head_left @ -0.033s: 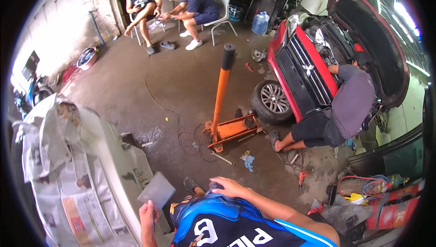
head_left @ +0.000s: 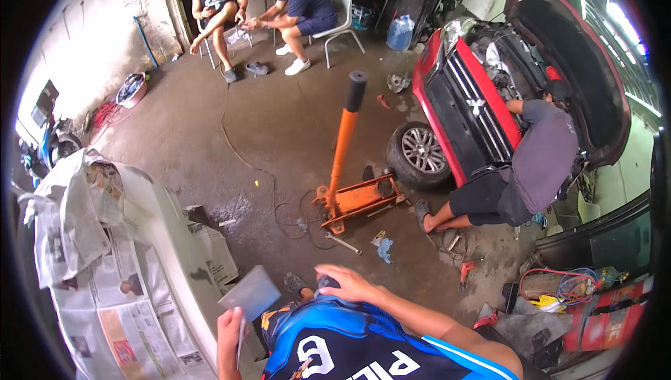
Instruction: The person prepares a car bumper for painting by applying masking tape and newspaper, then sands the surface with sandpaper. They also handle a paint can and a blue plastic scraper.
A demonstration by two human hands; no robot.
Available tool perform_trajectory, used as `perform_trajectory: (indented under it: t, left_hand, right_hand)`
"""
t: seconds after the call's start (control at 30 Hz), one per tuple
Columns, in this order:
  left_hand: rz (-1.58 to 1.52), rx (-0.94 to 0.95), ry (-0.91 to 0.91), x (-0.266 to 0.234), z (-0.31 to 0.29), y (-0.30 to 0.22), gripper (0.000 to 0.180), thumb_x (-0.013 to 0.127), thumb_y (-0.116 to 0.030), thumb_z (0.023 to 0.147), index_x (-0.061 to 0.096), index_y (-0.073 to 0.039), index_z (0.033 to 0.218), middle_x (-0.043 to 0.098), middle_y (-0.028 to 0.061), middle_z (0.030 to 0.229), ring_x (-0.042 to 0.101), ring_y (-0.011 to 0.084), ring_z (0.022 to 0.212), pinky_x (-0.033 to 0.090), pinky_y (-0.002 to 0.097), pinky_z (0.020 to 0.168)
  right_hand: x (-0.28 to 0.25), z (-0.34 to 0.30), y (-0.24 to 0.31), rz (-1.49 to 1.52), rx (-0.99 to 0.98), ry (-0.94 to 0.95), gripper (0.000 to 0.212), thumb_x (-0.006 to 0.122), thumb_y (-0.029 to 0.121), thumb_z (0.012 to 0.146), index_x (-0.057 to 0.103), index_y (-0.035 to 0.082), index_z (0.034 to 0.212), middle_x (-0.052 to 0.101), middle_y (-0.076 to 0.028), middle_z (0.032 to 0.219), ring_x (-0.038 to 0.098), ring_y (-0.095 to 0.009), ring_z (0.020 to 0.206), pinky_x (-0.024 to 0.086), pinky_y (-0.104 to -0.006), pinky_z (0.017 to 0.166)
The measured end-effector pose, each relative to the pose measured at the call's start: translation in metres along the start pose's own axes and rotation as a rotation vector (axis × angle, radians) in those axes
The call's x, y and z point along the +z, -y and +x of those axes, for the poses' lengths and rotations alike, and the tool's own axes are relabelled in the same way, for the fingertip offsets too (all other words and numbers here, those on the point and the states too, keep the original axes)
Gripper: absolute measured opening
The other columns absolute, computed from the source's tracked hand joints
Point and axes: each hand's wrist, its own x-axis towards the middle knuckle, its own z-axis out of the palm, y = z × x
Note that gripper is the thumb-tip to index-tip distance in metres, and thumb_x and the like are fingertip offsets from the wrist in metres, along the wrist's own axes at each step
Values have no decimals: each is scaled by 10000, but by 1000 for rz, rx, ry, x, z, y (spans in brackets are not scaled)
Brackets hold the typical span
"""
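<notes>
My left hand (head_left: 228, 327), at the lower left, is closed on the edge of a flat, pale grey rectangular sheet (head_left: 251, 292), which tilts upward. Beside it stands a white car body panel (head_left: 157, 230) partly masked with newspaper (head_left: 126, 317). My right hand (head_left: 347, 283) is in front of my blue and black shirt (head_left: 349, 338). Its fingers curl over a small dark thing (head_left: 326, 282) whose kind I cannot make out. A dark clog (head_left: 297, 285) shows between my hands.
Ahead stand an orange floor jack (head_left: 360, 202), a wrench (head_left: 344, 243) and a loose wheel (head_left: 419, 156). At the right a person (head_left: 542, 160) leans into a red car (head_left: 475, 100) with its hood raised. Two people sit at the back. A red power drill (head_left: 467, 274) lies near hoses.
The pale sheet in my left hand has shifted slightly right and turned. My right hand has moved slightly up and left.
</notes>
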Motion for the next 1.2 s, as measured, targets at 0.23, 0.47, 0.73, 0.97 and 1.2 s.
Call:
perform_trajectory:
  t: [0.23,0.47,0.73,0.97,1.2]
  left_hand:
    - [393,75,282,-13,108,-119,405,612,-348,1006,664,46,928,624,40,744,525,122,717,475,339,665]
    - [-610,23,-338,-110,205,-161,434,725,-151,914,597,-6,1302,696,89,1123,668,158,1036,538,296,913]
    - [-1005,-9,-551,-78,390,-237,598,759,-180,889,498,-14,1401,635,81,1278,595,222,1177,424,406,1061]
    - [-193,-244,-443,-120,443,-293,284,715,-256,942,704,26,969,643,-11,765,541,85,734,472,297,662]
    - [-286,188,-1212,-213,483,-256,206,634,-186,1004,691,-2,1077,684,48,1031,597,122,898,457,297,798]
  right_hand:
    - [-25,253,83,95,-187,436,542,739,412,845,640,66,1250,677,-195,1166,637,-367,1112,494,-436,955]
    - [-18,490,3,333,72,781,348,693,351,937,710,21,1046,729,-105,853,680,-216,767,530,-367,724]
    - [16,706,-19,929,542,1288,498,520,408,1051,601,-1,1324,660,-51,1224,589,-124,1089,466,-301,979]
    - [2,825,-64,897,543,1456,475,498,392,1058,652,-13,1253,669,-90,1244,577,-175,1197,433,-326,1042]
    - [29,873,-210,-790,216,919,936,685,544,856,287,39,1537,228,-315,1574,406,-513,1353,412,-608,1047]
